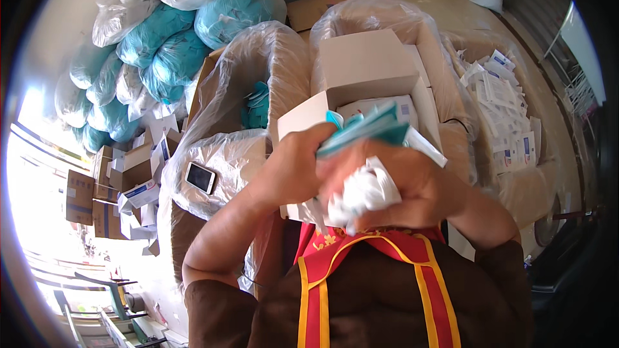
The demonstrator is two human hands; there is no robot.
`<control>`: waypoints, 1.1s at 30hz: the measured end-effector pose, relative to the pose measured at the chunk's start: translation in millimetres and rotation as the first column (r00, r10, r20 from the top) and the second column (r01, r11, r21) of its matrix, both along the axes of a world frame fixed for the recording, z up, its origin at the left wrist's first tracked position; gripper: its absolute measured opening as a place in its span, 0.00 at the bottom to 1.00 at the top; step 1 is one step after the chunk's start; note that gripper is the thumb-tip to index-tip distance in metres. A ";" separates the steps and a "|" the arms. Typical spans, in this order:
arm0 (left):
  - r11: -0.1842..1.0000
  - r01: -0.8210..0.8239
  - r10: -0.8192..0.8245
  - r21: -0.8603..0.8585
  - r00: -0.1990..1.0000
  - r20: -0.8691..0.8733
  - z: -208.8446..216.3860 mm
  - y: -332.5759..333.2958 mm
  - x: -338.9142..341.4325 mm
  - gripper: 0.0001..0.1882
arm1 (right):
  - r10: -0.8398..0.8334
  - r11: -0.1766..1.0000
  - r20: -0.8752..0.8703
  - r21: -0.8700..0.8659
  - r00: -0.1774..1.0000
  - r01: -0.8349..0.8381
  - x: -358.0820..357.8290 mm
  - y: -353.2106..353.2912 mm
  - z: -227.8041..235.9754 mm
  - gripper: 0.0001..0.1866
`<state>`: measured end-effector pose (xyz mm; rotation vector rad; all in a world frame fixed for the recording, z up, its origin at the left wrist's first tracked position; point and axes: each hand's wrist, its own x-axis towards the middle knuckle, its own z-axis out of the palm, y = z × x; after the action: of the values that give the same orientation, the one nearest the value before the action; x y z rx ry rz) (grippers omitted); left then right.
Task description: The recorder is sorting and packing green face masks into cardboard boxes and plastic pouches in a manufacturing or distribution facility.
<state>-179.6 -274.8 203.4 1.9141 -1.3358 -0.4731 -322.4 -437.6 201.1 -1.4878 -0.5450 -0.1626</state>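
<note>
Closest to the camera, at the lower edge, is the person's chest in a dark brown top crossed by a red apron [361, 264] with yellow trim. Both forearms rise from there and meet just above the apron. The right hand [412, 183] has its grip closed around a crumpled white wrapper [364, 190], pressed against the palm. The left hand [293, 167] is closed too, its fingers pinching the near end of a teal stack of folded masks [367, 125] that fans out above both hands, with a clear plastic sleeve [425, 148] trailing off its right side. The two hands touch, so the stack and the wrapper sit together between them.

Judging from this hold, the stack would stay tidy if the left fingers keep its edges squared while the right hand works the wrapping, without letting the loose white material snag the teal layers.

Just behind the hands stands an open cardboard box [364, 67] with flat white packets inside. To its left, a smartphone [200, 177] lies on a clear plastic bag over a carton. Right of the box, white sachets [506, 109] lie heaped in a lined bin. Farthest back, at upper left, bulging bags of teal goods [161, 38] are piled against the wall, with small cartons [119, 180] scattered below.
</note>
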 end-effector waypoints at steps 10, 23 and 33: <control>0.966 -0.227 0.254 0.126 0.924 -0.287 5.2 67.6 42.0 0.22 | 0.049 0.851 -0.306 0.511 0.951 0.120 -62.2 -46.3 -1.8 0.16; 0.794 -0.395 -0.118 -0.462 0.646 -0.754 -57.6 -27.0 -12.9 0.36 | -0.288 0.858 -0.445 0.273 0.848 0.435 47.9 -49.9 -59.2 0.44; 0.847 0.121 0.331 -0.517 0.641 0.693 13.7 3.5 8.3 0.20 | -0.010 0.875 -0.520 0.408 0.854 0.259 33.0 -90.5 -52.6 0.39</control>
<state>-171.3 -271.3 217.1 1.7245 -1.6082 0.8343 -289.3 -528.1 148.5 -1.0294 0.0408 -0.0066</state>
